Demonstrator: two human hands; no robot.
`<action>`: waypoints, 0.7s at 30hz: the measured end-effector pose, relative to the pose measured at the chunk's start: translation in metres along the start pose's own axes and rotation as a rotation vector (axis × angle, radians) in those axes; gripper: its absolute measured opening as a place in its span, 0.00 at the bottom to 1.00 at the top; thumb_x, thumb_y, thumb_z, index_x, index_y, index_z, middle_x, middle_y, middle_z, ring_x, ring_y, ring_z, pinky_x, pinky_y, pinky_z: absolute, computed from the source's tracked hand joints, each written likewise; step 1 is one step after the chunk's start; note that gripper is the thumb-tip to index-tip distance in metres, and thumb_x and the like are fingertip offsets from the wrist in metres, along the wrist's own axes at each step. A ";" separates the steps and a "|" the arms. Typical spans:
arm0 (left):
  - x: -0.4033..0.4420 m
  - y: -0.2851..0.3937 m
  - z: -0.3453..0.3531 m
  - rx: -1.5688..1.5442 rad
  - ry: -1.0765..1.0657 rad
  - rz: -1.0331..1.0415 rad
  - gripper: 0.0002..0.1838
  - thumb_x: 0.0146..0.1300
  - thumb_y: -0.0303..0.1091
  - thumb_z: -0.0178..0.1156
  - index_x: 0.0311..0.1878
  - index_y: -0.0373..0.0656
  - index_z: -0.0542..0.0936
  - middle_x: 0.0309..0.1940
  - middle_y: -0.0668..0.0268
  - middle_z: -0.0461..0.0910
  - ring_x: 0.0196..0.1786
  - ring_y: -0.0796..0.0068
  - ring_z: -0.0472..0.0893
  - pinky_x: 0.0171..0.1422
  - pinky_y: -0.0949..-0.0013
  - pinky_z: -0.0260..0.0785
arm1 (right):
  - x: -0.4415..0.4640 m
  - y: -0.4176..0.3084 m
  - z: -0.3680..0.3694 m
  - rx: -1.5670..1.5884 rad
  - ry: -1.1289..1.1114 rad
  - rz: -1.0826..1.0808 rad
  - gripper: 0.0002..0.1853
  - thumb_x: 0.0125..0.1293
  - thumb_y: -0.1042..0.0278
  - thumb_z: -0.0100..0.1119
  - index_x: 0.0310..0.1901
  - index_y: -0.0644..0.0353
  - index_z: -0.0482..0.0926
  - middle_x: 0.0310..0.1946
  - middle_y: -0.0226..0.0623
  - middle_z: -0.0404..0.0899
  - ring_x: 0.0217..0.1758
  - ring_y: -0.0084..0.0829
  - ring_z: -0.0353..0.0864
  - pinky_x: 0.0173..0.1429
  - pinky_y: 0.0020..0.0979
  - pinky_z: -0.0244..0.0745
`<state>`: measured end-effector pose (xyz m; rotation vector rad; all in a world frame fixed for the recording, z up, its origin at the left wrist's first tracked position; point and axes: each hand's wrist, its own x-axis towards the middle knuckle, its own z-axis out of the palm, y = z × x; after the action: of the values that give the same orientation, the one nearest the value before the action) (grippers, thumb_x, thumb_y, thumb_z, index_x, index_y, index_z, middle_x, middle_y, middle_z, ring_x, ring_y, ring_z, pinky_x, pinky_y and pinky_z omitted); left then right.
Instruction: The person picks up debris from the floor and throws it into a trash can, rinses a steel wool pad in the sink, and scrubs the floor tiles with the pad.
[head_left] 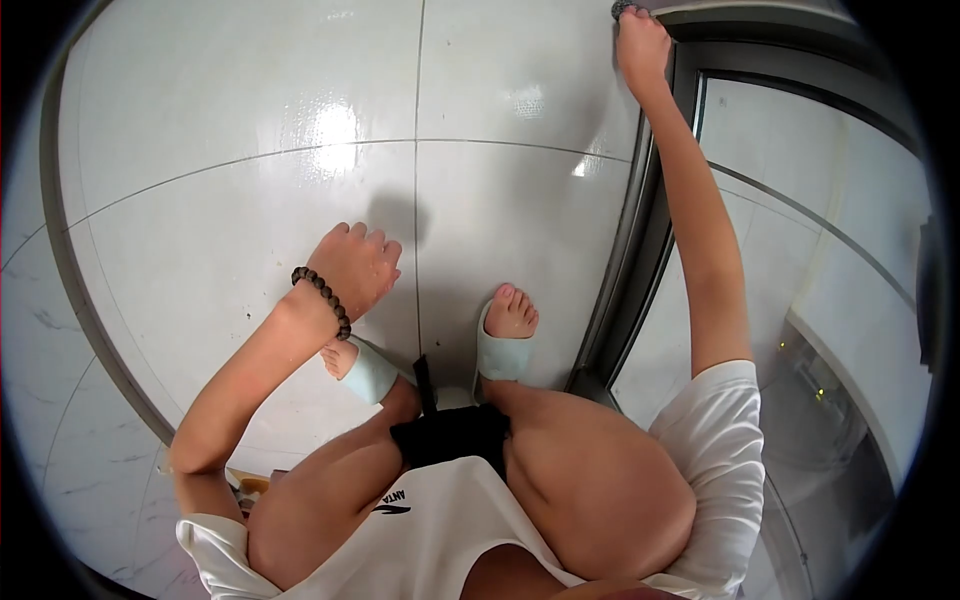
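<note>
My left hand (358, 268) hangs over the tiled floor with its back to me, fingers curled in and nothing showing from them. A dark beaded bracelet (322, 298) circles that wrist. My right hand (645, 45) is stretched far forward to the upper right, its fingers closed on a grey scrubber (624, 8) that looks like wiry steel wool. Only a small part of the scrubber shows at the top edge. The hand is beside the corner of a dark metal door frame (655, 190).
White glossy floor tiles (250, 190) have wet, shiny patches. Glass panels (770, 130) stand within the frame on the right. Between my feet, in pale slippers (505, 352), a black strap-like piece (424, 385) sticks up. A dark curved edge strip (95, 330) runs along the left.
</note>
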<state>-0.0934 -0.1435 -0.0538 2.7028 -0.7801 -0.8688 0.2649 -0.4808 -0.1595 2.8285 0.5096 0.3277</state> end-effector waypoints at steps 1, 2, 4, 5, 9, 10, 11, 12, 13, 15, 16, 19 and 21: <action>0.000 -0.001 -0.001 -0.006 0.004 0.004 0.10 0.67 0.40 0.62 0.37 0.42 0.79 0.30 0.63 0.79 0.38 0.64 0.79 0.45 0.62 0.72 | 0.002 -0.009 -0.020 -0.049 -0.037 -0.048 0.09 0.62 0.77 0.61 0.40 0.73 0.85 0.43 0.55 0.84 0.50 0.48 0.86 0.49 0.41 0.83; 0.000 -0.002 -0.001 -0.005 0.006 0.008 0.10 0.67 0.40 0.62 0.37 0.42 0.79 0.30 0.63 0.79 0.38 0.64 0.79 0.45 0.62 0.72 | 0.004 -0.011 -0.021 -0.052 -0.036 -0.045 0.09 0.62 0.77 0.61 0.40 0.73 0.85 0.43 0.55 0.84 0.50 0.48 0.86 0.49 0.41 0.83; 0.000 -0.002 0.000 0.014 0.053 0.037 0.11 0.67 0.40 0.62 0.37 0.42 0.79 0.30 0.63 0.78 0.37 0.65 0.79 0.44 0.62 0.72 | 0.009 -0.014 -0.026 -0.245 -0.141 -0.048 0.09 0.63 0.75 0.60 0.40 0.71 0.86 0.43 0.55 0.85 0.49 0.47 0.86 0.50 0.41 0.82; 0.000 -0.001 -0.001 0.014 0.057 0.036 0.11 0.67 0.40 0.62 0.37 0.42 0.79 0.30 0.63 0.78 0.37 0.65 0.79 0.44 0.62 0.72 | 0.011 -0.016 -0.030 -0.247 -0.137 -0.049 0.09 0.63 0.75 0.60 0.40 0.71 0.86 0.43 0.55 0.85 0.49 0.47 0.86 0.50 0.41 0.82; 0.000 0.001 -0.006 0.050 0.038 0.031 0.11 0.67 0.40 0.62 0.36 0.43 0.78 0.30 0.63 0.78 0.37 0.64 0.79 0.44 0.62 0.71 | 0.012 -0.023 -0.050 -0.144 -0.249 -0.003 0.08 0.63 0.74 0.63 0.40 0.67 0.87 0.45 0.53 0.85 0.52 0.46 0.85 0.54 0.41 0.82; 0.001 0.001 -0.006 0.039 0.055 0.037 0.11 0.67 0.40 0.62 0.36 0.43 0.78 0.30 0.63 0.78 0.37 0.64 0.79 0.44 0.62 0.71 | 0.009 -0.023 -0.053 -0.131 -0.266 0.024 0.08 0.61 0.74 0.65 0.40 0.64 0.88 0.47 0.52 0.86 0.53 0.46 0.85 0.55 0.40 0.82; 0.001 0.001 -0.005 0.039 0.056 0.039 0.11 0.67 0.40 0.62 0.36 0.43 0.78 0.30 0.63 0.78 0.37 0.64 0.79 0.44 0.62 0.71 | 0.002 -0.024 -0.051 -0.133 -0.267 0.025 0.08 0.61 0.74 0.65 0.40 0.64 0.88 0.47 0.52 0.86 0.53 0.46 0.85 0.55 0.40 0.82; 0.001 0.000 -0.004 0.033 0.053 0.037 0.10 0.67 0.40 0.62 0.36 0.43 0.78 0.30 0.63 0.78 0.37 0.64 0.79 0.44 0.62 0.71 | -0.010 -0.025 -0.043 -0.134 -0.216 0.009 0.09 0.60 0.74 0.62 0.41 0.62 0.86 0.42 0.47 0.86 0.50 0.47 0.85 0.48 0.42 0.83; 0.002 -0.001 -0.003 0.027 0.053 0.037 0.10 0.67 0.40 0.62 0.36 0.43 0.78 0.30 0.64 0.78 0.37 0.64 0.79 0.44 0.62 0.71 | -0.021 -0.026 -0.037 -0.138 -0.165 -0.007 0.10 0.58 0.74 0.59 0.42 0.59 0.84 0.38 0.43 0.86 0.47 0.48 0.85 0.41 0.43 0.84; 0.002 -0.002 -0.001 0.022 0.079 0.043 0.10 0.67 0.40 0.62 0.36 0.43 0.78 0.30 0.64 0.78 0.37 0.64 0.79 0.44 0.62 0.71 | -0.045 -0.028 -0.034 -0.151 -0.127 0.006 0.09 0.58 0.73 0.60 0.41 0.58 0.85 0.36 0.43 0.86 0.46 0.48 0.85 0.40 0.43 0.84; 0.002 -0.002 0.000 0.016 0.097 0.048 0.10 0.67 0.39 0.63 0.36 0.42 0.78 0.30 0.64 0.78 0.37 0.64 0.79 0.44 0.62 0.71 | -0.054 -0.030 -0.031 -0.158 -0.092 0.021 0.09 0.58 0.73 0.60 0.39 0.57 0.85 0.34 0.42 0.86 0.46 0.48 0.85 0.39 0.43 0.83; 0.000 -0.001 -0.002 0.016 0.088 0.040 0.10 0.66 0.39 0.63 0.36 0.42 0.79 0.29 0.64 0.79 0.37 0.64 0.79 0.44 0.62 0.71 | -0.065 -0.013 -0.015 -0.084 0.097 0.054 0.10 0.59 0.70 0.62 0.42 0.57 0.86 0.34 0.42 0.86 0.42 0.46 0.82 0.43 0.43 0.80; 0.001 -0.001 -0.002 0.005 0.081 0.034 0.10 0.66 0.38 0.63 0.36 0.42 0.79 0.29 0.64 0.79 0.37 0.64 0.79 0.44 0.62 0.71 | -0.070 -0.003 -0.002 0.132 0.346 0.048 0.13 0.61 0.68 0.64 0.48 0.56 0.84 0.38 0.43 0.84 0.41 0.48 0.78 0.48 0.44 0.75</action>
<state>-0.0913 -0.1431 -0.0532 2.7023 -0.8098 -0.7455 0.1993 -0.5039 -0.1712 2.9252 0.5487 0.8317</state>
